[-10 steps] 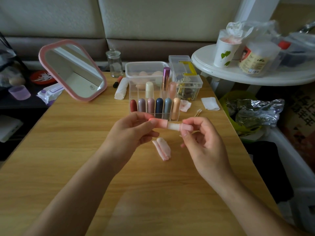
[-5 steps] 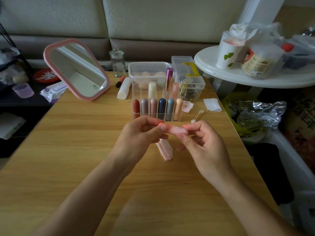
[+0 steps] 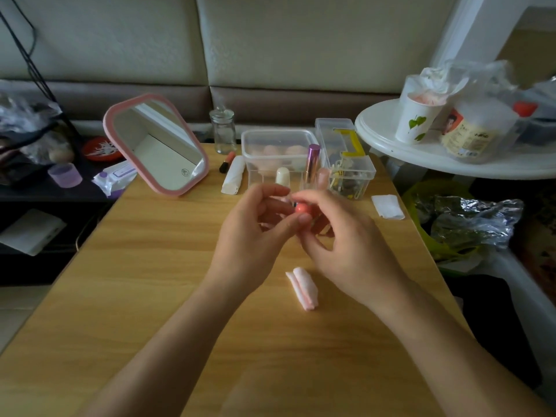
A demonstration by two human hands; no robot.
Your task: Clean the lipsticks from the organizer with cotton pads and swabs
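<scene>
Little of the writing can be read: the pink-framed mirror (image 3: 156,144) carries a small round logo in its lower corner, the white paper cup (image 3: 416,121) shows green heart-shaped leaves, and the jar (image 3: 469,136) beside it on the round white side table (image 3: 391,150) has a yellow label whose print is too small to make out, as is the purple label on the wipes packet (image 3: 115,176). Both forearms reach in over the wooden table (image 3: 150,266). The left hand (image 3: 258,224) and the right hand (image 3: 346,245) meet above it, thumbs and curled fingers pinching a coral lipstick (image 3: 301,208) whose rounded end faces the camera, just in front of the clear organizer (image 3: 296,179), largely hidden behind them. A folded, pink-stained cotton pad (image 3: 302,288) lies on the table below the right hand.
</scene>
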